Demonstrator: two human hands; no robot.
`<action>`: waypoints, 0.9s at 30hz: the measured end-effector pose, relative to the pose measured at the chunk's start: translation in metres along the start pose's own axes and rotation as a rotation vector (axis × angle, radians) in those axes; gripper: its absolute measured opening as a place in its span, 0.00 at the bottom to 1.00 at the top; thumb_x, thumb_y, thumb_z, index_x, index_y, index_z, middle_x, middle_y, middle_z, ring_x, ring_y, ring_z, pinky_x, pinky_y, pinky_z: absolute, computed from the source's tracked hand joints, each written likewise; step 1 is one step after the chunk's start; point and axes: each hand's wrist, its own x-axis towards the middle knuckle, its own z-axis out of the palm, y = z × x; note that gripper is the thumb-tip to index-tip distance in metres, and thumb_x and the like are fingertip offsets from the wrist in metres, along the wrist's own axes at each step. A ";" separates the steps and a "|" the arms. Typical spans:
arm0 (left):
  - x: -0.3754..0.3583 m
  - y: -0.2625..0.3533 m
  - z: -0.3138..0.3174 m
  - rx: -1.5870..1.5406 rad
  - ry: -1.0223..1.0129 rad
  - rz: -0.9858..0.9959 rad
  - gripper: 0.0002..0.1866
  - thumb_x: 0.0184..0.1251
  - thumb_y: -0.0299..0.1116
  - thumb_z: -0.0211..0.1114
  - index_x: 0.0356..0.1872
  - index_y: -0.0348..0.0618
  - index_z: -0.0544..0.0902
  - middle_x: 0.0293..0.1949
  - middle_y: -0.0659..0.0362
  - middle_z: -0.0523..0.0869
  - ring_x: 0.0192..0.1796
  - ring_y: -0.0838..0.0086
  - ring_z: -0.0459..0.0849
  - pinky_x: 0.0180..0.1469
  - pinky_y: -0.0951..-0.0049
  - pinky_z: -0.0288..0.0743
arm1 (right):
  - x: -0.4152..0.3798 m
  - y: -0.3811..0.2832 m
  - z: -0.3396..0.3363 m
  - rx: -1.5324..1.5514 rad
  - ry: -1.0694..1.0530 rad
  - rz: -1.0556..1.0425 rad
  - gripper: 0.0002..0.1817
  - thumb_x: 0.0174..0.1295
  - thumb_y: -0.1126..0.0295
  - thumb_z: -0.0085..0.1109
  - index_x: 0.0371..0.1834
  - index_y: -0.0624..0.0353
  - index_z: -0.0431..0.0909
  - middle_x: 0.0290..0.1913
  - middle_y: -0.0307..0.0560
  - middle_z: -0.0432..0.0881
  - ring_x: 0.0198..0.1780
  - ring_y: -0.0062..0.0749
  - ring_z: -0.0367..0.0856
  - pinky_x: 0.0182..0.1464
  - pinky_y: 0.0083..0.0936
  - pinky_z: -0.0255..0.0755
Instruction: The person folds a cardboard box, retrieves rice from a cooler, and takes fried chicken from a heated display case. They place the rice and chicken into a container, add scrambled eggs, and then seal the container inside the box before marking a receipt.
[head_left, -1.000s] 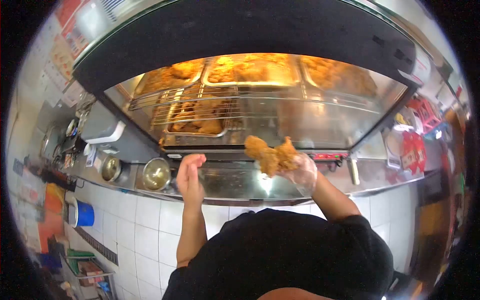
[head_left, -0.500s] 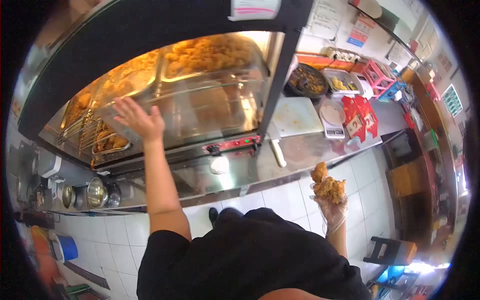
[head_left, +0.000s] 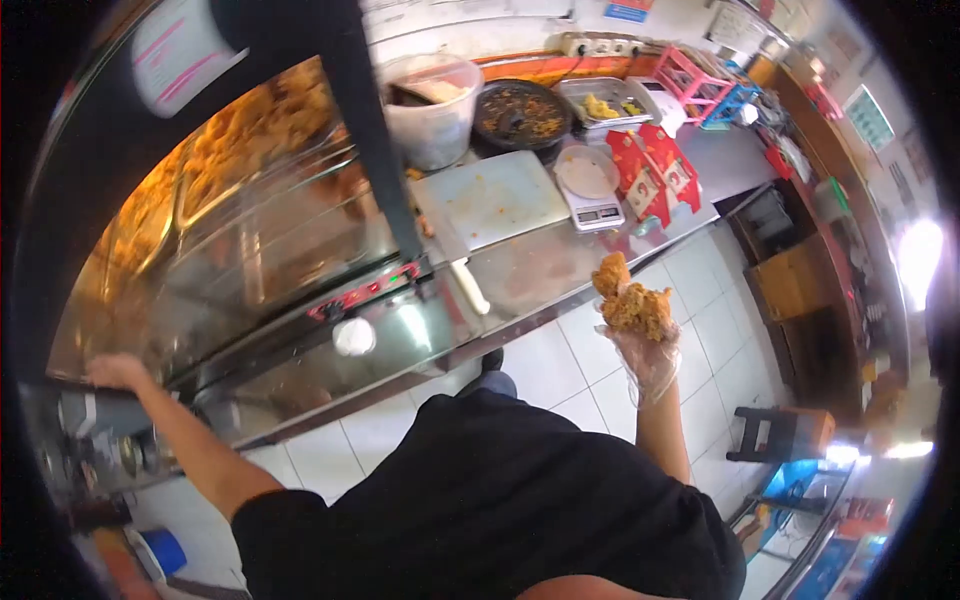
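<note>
My right hand (head_left: 648,362), in a clear plastic glove, grips golden-brown fried chicken (head_left: 638,310) over the floor in front of the counter. The fingers close around its lower side. At the far left, my bare left hand (head_left: 115,371) reaches to the lower corner of the lit display cabinet (head_left: 345,215); motion smears its fingers. Behind the cabinet's glass lie trays heaped with fried chicken pieces (head_left: 262,125).
A cutting board (head_left: 495,200) and a white-handled knife (head_left: 468,285) lie on the steel counter. Beyond stand a digital scale (head_left: 592,190), red folded boxes (head_left: 655,175), a dark pan (head_left: 520,115) and a white bucket (head_left: 432,115). A stool (head_left: 785,435) stands at right.
My left hand has moved left and down from in front of the cabinet glass to its lower corner. The view has swung right; my right hand still holds the fried chicken.
</note>
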 end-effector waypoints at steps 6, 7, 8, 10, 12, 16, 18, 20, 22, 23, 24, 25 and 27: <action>-0.054 0.090 -0.065 -1.001 0.606 -0.024 0.24 0.69 0.29 0.35 0.64 0.25 0.51 0.65 0.36 0.51 0.68 0.48 0.51 0.69 0.55 0.44 | 0.083 -0.061 -0.013 0.032 -0.013 -0.042 0.38 0.44 0.55 0.65 0.57 0.63 0.65 0.55 0.51 0.70 0.55 0.48 0.70 0.49 0.43 0.71; -0.058 0.095 -0.064 -1.024 0.514 -0.166 0.27 0.72 0.38 0.34 0.63 0.25 0.52 0.66 0.38 0.52 0.68 0.53 0.53 0.69 0.55 0.46 | 0.096 -0.075 -0.013 0.057 -0.022 -0.086 0.36 0.46 0.55 0.63 0.57 0.63 0.65 0.55 0.51 0.71 0.56 0.47 0.70 0.51 0.43 0.69; -0.083 0.091 -0.112 -1.037 0.511 -0.186 0.27 0.72 0.38 0.34 0.63 0.25 0.52 0.66 0.38 0.52 0.68 0.53 0.53 0.69 0.55 0.46 | 0.113 -0.087 -0.012 0.084 -0.042 -0.115 0.34 0.48 0.56 0.60 0.57 0.63 0.65 0.55 0.51 0.71 0.56 0.46 0.70 0.54 0.44 0.68; -0.084 0.111 -0.234 -1.837 0.203 -0.574 0.29 0.71 0.45 0.37 0.64 0.30 0.53 0.65 0.40 0.55 0.67 0.53 0.57 0.67 0.54 0.50 | 0.142 -0.108 -0.011 -0.030 -0.049 -0.251 0.27 0.51 0.55 0.58 0.53 0.56 0.72 0.56 0.46 0.72 0.55 0.40 0.71 0.58 0.41 0.63; -0.077 0.106 -0.235 -1.788 0.205 -0.405 0.36 0.70 0.57 0.28 0.68 0.37 0.45 0.69 0.50 0.47 0.70 0.61 0.49 0.71 0.61 0.40 | 0.153 -0.119 0.003 -0.063 -0.103 -0.299 0.28 0.53 0.53 0.56 0.55 0.56 0.71 0.56 0.48 0.72 0.56 0.40 0.70 0.57 0.38 0.65; -0.061 0.083 -0.150 -1.882 0.168 -0.574 0.33 0.72 0.52 0.28 0.69 0.39 0.43 0.70 0.51 0.45 0.72 0.64 0.45 0.71 0.65 0.37 | 0.166 -0.132 0.010 -0.068 -0.165 -0.328 0.30 0.59 0.57 0.50 0.62 0.60 0.61 0.67 0.52 0.58 0.68 0.42 0.56 0.61 0.35 0.63; -0.059 0.083 -0.090 -1.728 0.310 -0.394 0.32 0.72 0.50 0.30 0.69 0.39 0.43 0.70 0.52 0.45 0.72 0.65 0.44 0.71 0.66 0.35 | 0.175 -0.139 -0.003 0.045 -0.173 -0.248 0.28 0.61 0.59 0.48 0.63 0.61 0.60 0.66 0.51 0.60 0.67 0.40 0.58 0.62 0.35 0.61; -0.058 0.085 -0.103 -1.617 0.358 -0.425 0.31 0.72 0.50 0.31 0.68 0.38 0.48 0.69 0.47 0.47 0.72 0.60 0.44 0.70 0.63 0.35 | 0.188 -0.141 -0.022 0.006 -0.240 -0.325 0.26 0.63 0.61 0.46 0.62 0.62 0.61 0.65 0.50 0.62 0.65 0.40 0.61 0.62 0.35 0.62; -0.068 0.087 -0.102 -1.044 0.494 -0.477 0.32 0.71 0.51 0.31 0.64 0.35 0.59 0.65 0.42 0.56 0.69 0.55 0.50 0.68 0.61 0.42 | 0.225 -0.163 -0.087 0.044 -0.466 -0.235 0.25 0.62 0.62 0.47 0.62 0.61 0.61 0.64 0.49 0.63 0.65 0.40 0.60 0.63 0.39 0.61; -0.058 0.087 -0.130 -1.433 0.596 -0.462 0.32 0.71 0.52 0.32 0.61 0.33 0.62 0.61 0.44 0.62 0.65 0.57 0.57 0.66 0.60 0.48 | 0.238 -0.173 -0.098 0.059 -0.375 -0.178 0.25 0.61 0.63 0.48 0.60 0.61 0.64 0.63 0.50 0.64 0.64 0.43 0.62 0.62 0.44 0.62; -0.059 0.097 -0.196 -1.478 0.673 -0.421 0.31 0.70 0.53 0.35 0.60 0.33 0.62 0.57 0.47 0.67 0.61 0.59 0.63 0.64 0.61 0.53 | 0.250 -0.174 -0.089 0.063 -0.406 -0.154 0.25 0.61 0.63 0.48 0.60 0.61 0.64 0.63 0.50 0.64 0.64 0.43 0.62 0.62 0.44 0.62; -0.071 0.102 -0.257 -1.646 0.622 -0.282 0.31 0.69 0.52 0.40 0.60 0.34 0.61 0.55 0.49 0.70 0.60 0.63 0.65 0.64 0.64 0.55 | 0.255 -0.172 -0.070 0.073 -0.447 -0.158 0.25 0.60 0.63 0.50 0.59 0.61 0.65 0.62 0.50 0.66 0.63 0.44 0.63 0.62 0.45 0.62; -0.083 0.110 -0.335 -1.913 0.504 0.045 0.31 0.67 0.51 0.47 0.61 0.36 0.59 0.51 0.50 0.73 0.56 0.64 0.71 0.62 0.63 0.58 | 0.271 -0.176 -0.052 0.057 -0.416 -0.204 0.26 0.57 0.61 0.54 0.58 0.60 0.67 0.61 0.51 0.68 0.61 0.48 0.66 0.60 0.46 0.65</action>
